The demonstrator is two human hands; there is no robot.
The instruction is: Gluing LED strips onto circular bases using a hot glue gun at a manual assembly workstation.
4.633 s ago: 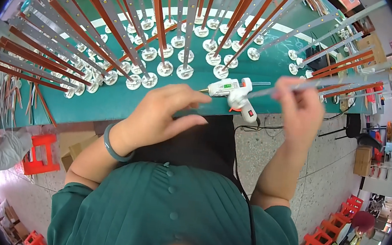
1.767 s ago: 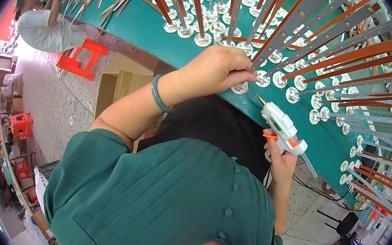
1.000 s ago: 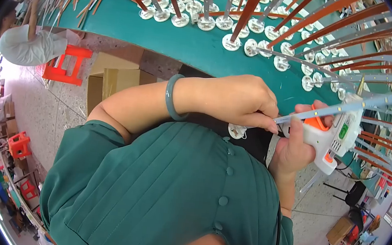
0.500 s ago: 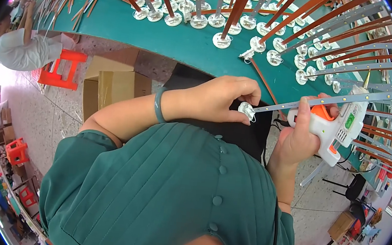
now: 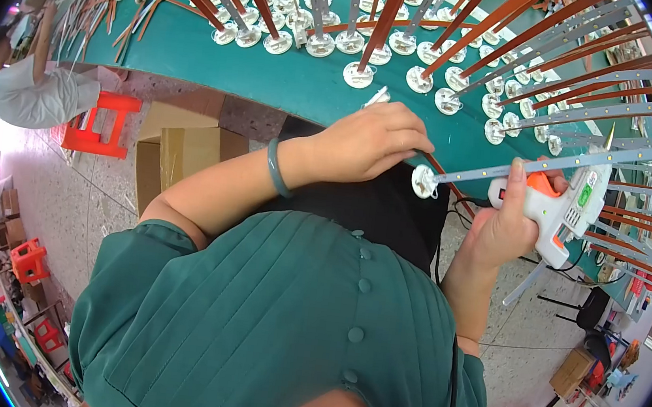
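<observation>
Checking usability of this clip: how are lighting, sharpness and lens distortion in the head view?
Head view: even bright light, no harsh shadows or glare; left hand, right hand and white glue gun are sharp; strong fisheye bends the green table edge, with a black rim around the circular picture.

Bright, even light; sharp centre; fisheye-bent edges; black rim.

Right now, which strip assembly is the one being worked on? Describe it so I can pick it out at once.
Start at the green table crowded with upright strips on round white bases. Just off its near edge, between the left hand and the right hand holding the white glue gun, lies a silver strip: the only one held sideways, off the table.
</observation>
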